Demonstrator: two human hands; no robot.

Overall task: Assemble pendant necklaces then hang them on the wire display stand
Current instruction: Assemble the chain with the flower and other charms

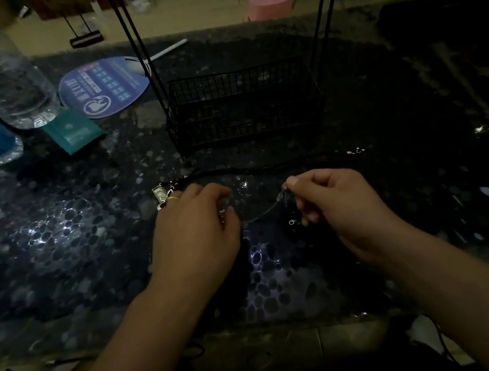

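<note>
Pebble-patterned dark counter [52,243] is seen from the head view, dimly lit. A thin cord [265,212] is stretched between the two hands: one end is pinched by the right hand [333,199], the other disappears under the curled left hand [198,225], whose grip cannot be told. Assembly is judged to be under way; threading a pendant [160,194], lying just beyond the left hand, is probably called for next. The wire display stand [242,104] is set farther back, nothing visibly hung.
</note>
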